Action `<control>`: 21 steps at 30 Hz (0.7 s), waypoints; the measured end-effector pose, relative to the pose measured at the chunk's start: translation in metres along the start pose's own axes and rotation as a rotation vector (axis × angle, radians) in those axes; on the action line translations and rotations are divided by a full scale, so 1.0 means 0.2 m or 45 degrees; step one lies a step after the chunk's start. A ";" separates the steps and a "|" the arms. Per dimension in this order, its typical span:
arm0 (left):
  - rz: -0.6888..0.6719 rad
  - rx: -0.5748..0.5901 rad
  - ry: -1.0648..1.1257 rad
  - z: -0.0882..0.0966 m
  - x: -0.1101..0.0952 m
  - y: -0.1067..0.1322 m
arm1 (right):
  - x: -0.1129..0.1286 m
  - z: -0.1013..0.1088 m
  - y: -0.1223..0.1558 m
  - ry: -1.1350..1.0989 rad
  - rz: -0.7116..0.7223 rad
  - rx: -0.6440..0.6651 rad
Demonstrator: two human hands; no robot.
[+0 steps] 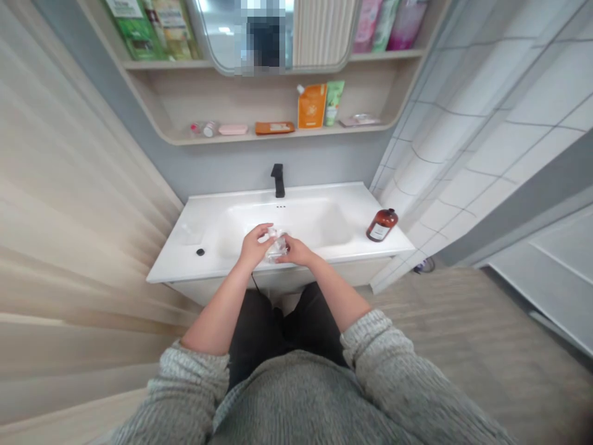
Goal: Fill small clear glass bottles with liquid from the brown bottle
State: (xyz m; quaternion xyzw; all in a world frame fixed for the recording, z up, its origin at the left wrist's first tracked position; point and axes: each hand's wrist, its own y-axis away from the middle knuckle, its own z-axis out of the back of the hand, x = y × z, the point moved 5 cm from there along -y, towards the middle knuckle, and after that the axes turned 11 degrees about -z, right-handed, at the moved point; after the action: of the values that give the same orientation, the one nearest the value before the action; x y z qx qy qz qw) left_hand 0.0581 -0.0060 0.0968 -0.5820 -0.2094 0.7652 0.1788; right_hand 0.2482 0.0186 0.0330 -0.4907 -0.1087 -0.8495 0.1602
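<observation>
Over the front edge of the white sink [324, 222], my two hands meet around a small clear container [277, 248]. My left hand [254, 247] is closed at its upper left side, with thumb and fingers by a whitish part at the top. On the other side my right hand [297, 252] grips the body, the fingers bent around it. Blur and see-through walls hide what is inside. A small black cap [200, 252] lies on the counter to the left. An amber bottle [382, 225] with a pale label stands on the counter's right end.
A black faucet [278, 180] rises behind the basin. A faint clear object [191, 233] lies on the left counter. Above, a shelf [222, 139] carries an orange pouch [312, 106], a green tube [333, 102] and small items. A curtain hangs left; tiled wall stands right.
</observation>
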 end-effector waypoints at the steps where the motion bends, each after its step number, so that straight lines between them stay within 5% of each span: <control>1: -0.013 -0.011 -0.025 0.01 -0.01 -0.01 | 0.00 0.00 0.00 -0.009 0.002 0.005; 21: 0.009 -0.168 -0.087 0.07 -0.12 -0.02 | 0.01 0.00 0.00 -0.035 -0.011 0.028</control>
State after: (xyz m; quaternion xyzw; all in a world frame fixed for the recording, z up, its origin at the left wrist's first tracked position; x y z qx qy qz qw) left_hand 0.0512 -0.0169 0.1207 -0.5668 -0.2631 0.7698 0.1301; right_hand 0.2468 0.0174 0.0345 -0.5000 -0.1225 -0.8422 0.1605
